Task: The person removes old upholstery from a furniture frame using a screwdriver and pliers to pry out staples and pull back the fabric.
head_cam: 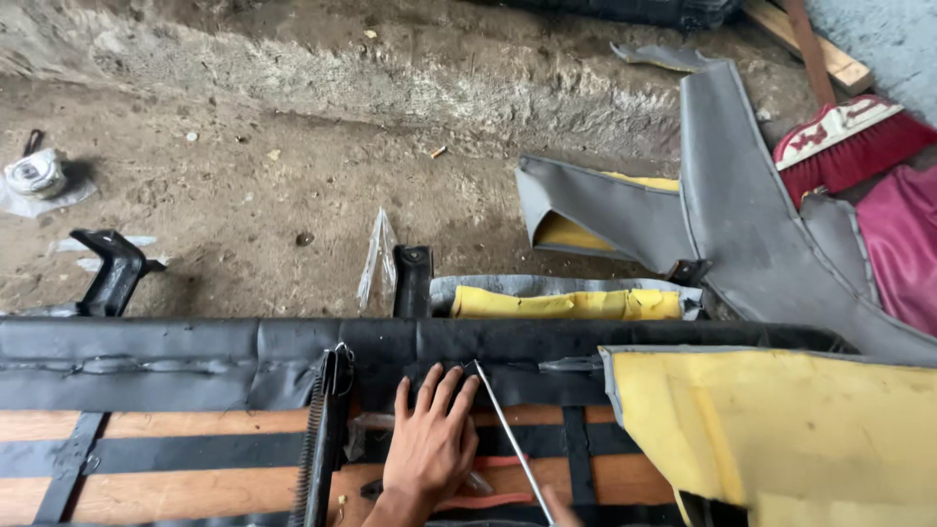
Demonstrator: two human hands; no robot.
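Note:
My left hand [429, 441] lies flat, fingers spread, on the black covering [195, 356] stretched over the edge of an upturned seat frame. Only a small part of my right hand [560, 507] shows at the bottom edge. It holds a thin metal rod [503, 429], whose tip meets the black covering just right of my left fingertips. Wooden slats [195, 422] and black straps [576, 449] of the frame lie under my hands. A coiled spring [310, 449] runs down the frame to the left of my left hand.
Yellow foam with a grey cover edge [781, 429] lies at the right on the frame. Grey upholstery pieces [742, 205] and a yellow foam roll [566, 304] lie on the dirt floor beyond. A red broom [844, 146], pink cloth [908, 244], black brackets [115, 271] and a white bundle [37, 176] lie around.

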